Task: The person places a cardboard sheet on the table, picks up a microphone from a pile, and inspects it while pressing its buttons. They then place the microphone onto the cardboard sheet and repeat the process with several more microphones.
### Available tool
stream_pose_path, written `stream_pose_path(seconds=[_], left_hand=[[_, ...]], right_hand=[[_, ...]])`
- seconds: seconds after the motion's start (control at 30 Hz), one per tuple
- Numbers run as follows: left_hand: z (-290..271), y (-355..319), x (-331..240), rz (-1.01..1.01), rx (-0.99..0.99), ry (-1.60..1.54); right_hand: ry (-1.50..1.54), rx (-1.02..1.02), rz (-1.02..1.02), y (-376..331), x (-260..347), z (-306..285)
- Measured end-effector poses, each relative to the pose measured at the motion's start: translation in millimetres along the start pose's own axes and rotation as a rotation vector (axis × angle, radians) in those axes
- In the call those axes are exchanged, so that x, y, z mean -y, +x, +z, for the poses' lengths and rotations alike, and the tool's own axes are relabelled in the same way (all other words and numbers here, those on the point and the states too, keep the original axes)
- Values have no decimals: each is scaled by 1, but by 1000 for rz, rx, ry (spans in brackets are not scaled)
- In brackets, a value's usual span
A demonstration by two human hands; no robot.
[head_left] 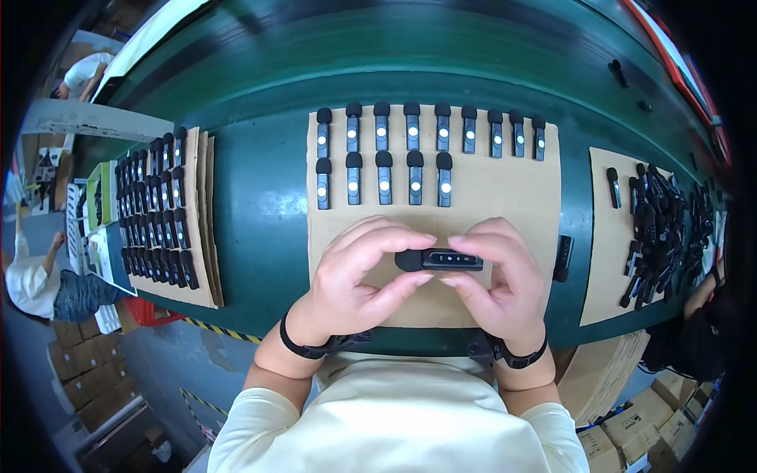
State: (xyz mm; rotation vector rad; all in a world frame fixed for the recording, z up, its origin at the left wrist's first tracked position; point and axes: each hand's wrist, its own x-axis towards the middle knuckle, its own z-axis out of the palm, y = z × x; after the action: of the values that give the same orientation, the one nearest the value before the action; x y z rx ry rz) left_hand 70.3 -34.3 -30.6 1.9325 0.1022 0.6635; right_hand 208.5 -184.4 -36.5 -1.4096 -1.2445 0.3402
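Both my hands hold one small black clip-on microphone (441,259) lying sideways above a brown cardboard sheet (505,197). My left hand (359,276) pinches its foam-capped end with thumb and fingertips. My right hand (501,276) grips the other end. Small light dots show on the device's upper face. Farther away on the same sheet, two rows of matching microphones (384,180) lie upright, each with a white dot.
A green bench (260,205) carries the sheets. Left, stacked cardboard (201,229) holds several rows of microphones. Right, another sheet (607,252) bears a loose pile of black units (658,229). One black part (562,258) lies beside my right hand. Other people and cartons are around.
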Motion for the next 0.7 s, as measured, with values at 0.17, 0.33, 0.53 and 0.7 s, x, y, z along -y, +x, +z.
stream_pose_path(seconds=[0.17, 0.33, 0.53, 0.7], left_hand=[[-1, 0, 3, 54, 5, 43], [-2, 1, 5, 110, 11, 69], [-1, 1, 6, 151, 9, 70], [-2, 1, 8, 160, 17, 63]], right_hand=[[27, -45, 17, 0, -2, 2], [12, -29, -2, -1, -2, 2], [16, -39, 2, 0, -2, 1], [15, -38, -8, 0, -1, 2]])
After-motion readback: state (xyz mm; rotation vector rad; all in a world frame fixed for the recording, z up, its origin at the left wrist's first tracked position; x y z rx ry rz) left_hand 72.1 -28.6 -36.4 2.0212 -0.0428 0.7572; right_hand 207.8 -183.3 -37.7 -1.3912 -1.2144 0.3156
